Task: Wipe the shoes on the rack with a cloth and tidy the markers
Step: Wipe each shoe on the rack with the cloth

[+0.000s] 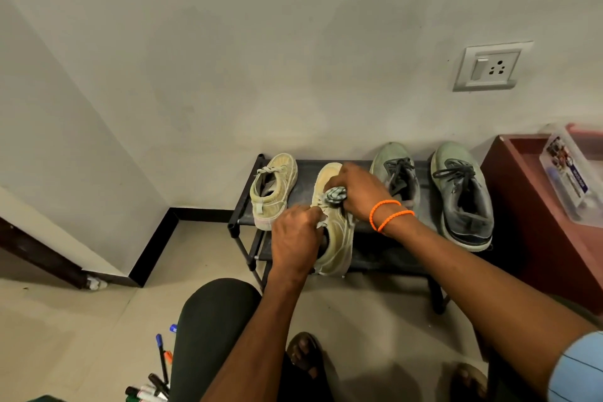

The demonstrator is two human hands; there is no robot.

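Observation:
A black shoe rack (243, 206) stands against the wall with two tan sneakers and two green-grey sneakers on its top shelf. My left hand (295, 240) grips the heel opening of the second tan sneaker (337, 238), which sticks out over the rack's front edge. My right hand (359, 194) holds a bunched striped cloth (333, 195) against that sneaker's upper. The other tan sneaker (274, 189) sits at the left end. Two green-grey sneakers (396, 173) (463, 196) sit to the right. Several markers (150, 390) lie on the floor at the bottom left.
A dark red cabinet (528, 206) stands right of the rack with a clear plastic box (569, 176) on it. A wall socket (491, 67) is above. My knee (212, 330) and sandalled feet (305, 356) are in front of the rack.

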